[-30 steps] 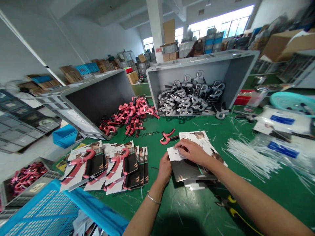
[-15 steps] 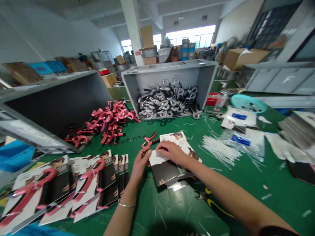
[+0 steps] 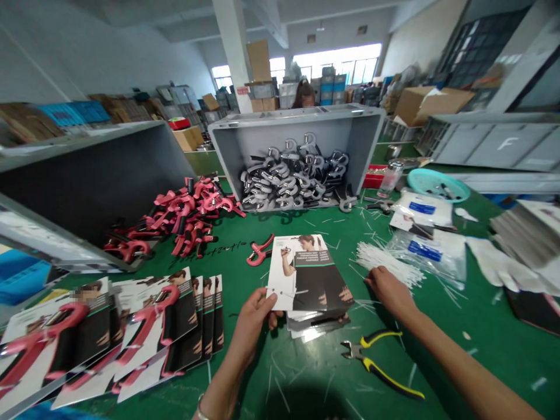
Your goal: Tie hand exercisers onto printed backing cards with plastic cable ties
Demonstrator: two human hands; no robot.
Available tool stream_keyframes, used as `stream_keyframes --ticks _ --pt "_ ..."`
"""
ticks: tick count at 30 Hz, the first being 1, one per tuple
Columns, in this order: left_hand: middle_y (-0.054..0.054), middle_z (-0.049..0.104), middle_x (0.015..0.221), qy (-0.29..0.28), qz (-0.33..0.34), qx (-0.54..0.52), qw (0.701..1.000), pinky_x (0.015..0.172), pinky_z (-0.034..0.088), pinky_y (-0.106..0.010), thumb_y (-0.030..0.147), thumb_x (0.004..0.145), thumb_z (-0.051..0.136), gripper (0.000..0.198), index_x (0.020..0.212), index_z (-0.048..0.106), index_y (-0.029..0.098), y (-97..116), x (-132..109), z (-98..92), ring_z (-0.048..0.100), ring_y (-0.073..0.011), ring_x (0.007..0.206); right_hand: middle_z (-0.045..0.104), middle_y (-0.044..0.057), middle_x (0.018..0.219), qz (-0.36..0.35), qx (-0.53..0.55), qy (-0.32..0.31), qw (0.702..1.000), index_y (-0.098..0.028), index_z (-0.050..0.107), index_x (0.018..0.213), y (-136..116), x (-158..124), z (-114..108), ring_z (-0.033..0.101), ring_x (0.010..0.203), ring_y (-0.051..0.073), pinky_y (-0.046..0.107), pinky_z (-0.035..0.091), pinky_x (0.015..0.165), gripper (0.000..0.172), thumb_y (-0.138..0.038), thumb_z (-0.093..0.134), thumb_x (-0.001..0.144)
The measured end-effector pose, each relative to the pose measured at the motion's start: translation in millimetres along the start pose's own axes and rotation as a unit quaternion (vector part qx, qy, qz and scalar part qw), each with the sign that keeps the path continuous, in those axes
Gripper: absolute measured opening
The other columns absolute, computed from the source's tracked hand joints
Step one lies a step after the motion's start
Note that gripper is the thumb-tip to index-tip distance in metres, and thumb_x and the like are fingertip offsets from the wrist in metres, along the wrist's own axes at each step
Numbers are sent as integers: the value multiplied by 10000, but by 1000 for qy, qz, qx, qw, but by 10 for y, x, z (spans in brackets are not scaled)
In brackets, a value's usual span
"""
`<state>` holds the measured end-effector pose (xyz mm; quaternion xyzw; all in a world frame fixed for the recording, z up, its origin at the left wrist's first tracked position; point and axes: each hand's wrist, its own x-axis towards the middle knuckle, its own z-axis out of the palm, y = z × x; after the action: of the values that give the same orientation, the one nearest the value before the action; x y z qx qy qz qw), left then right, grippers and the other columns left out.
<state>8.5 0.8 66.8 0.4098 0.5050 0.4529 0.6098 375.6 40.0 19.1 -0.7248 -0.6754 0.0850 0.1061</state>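
The right hand has left the backing card for the white cable ties at 3 o'clock, its grip state unclear; the left hand pinches the card's 7 o'clock corner atop the stack at desk centre; that one-corner pinch may let it slide.
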Motion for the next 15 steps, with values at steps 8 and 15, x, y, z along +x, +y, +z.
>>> stream_keyframes --ticks 8,15 --pt "-4 672 661 -7 13 -12 1000 478 394 -194 483 849 645 356 969 530 169 -118 -152 136 525 -88 466 673 128 935 -30 -5 -42 999 -180 585 908 43 204 65 654 808 241 312 443 669 224 -323 422 964" --pt "-90 696 989 85 152 310 935 752 518 -304 344 1001 378 308 1166 579 179 73 210 -370 663 -180 828 703 113 959 -97 128 2 987 -206 644 936 -36 34 -280 669 847 263 360 513 767 274 -421 475 914"
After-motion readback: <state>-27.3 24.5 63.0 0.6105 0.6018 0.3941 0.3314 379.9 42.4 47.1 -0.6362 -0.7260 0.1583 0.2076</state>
